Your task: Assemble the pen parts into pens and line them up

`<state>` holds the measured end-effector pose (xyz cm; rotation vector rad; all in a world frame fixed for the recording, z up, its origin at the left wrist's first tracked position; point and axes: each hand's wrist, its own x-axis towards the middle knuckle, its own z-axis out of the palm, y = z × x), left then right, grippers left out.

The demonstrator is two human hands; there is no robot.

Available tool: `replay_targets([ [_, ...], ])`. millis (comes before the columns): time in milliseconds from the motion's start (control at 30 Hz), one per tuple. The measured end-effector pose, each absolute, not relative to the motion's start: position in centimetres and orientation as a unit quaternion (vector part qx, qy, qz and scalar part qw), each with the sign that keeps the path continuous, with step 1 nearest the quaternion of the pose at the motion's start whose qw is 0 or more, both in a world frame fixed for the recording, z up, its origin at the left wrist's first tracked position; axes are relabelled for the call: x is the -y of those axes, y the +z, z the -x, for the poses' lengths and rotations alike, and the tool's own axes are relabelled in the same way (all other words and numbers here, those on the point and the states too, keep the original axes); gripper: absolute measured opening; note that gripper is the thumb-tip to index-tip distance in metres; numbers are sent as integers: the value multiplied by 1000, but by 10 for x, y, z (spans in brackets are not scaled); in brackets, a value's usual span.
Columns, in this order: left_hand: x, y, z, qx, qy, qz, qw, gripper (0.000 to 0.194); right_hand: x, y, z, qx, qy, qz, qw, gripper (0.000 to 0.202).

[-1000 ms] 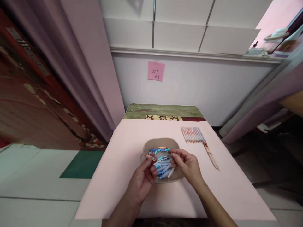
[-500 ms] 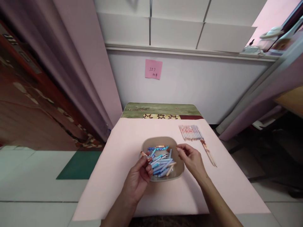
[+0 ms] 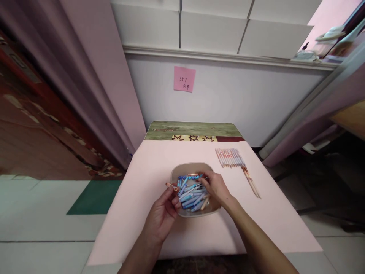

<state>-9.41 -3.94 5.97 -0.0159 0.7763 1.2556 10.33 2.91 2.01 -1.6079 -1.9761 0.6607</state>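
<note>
A beige bin (image 3: 177,169) holds a jumble of blue, lilac and cream pen parts (image 3: 192,198). At the bin's left edge, my left hand (image 3: 164,209) pinches a short tan and brown pen barrel (image 3: 172,187). My right hand (image 3: 214,185) reaches over the right rim, its fingers closed among the parts at the back of the bin; what they grip, if anything, is hidden. Right of the bin, a row of pens (image 3: 229,158) lies side by side. Two tan pens (image 3: 251,182) lie just in front of that row.
The bin stands on a pink cloth (image 3: 137,198) over a table with a green back edge (image 3: 196,128). Behind is a white wall with a pink note (image 3: 184,79). Purple curtains (image 3: 108,95) hang at the left.
My right hand has moved left and down, from the bin's right rim into the bin. My left hand still holds the tan barrel, now turned and slightly further left.
</note>
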Motion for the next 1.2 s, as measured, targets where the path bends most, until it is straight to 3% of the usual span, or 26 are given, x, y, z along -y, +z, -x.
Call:
replay_targets([
  [100,37,60,99,-353,579,13,735,8,-30,25,-114,713,217,609,271,21],
  [200,34,59,101,-355,577,12,736,6,-22,35,-127,720,175,630,234,20],
  [500,36,50,93,-362,552,8,751,5,2,37,-115,808,47,587,-31,11],
  [767,43,49,91,-376,544,6,750,5,0,11,-99,815,11,575,-73,12],
  [1000,42,47,94,-381,545,9,747,8,0,25,-103,806,46,588,-45,7],
  [1100,41,48,94,-380,548,8,745,8,2,38,-113,793,121,596,39,5],
  [1200,40,49,93,-378,548,8,746,7,5,45,-123,733,256,601,189,8],
])
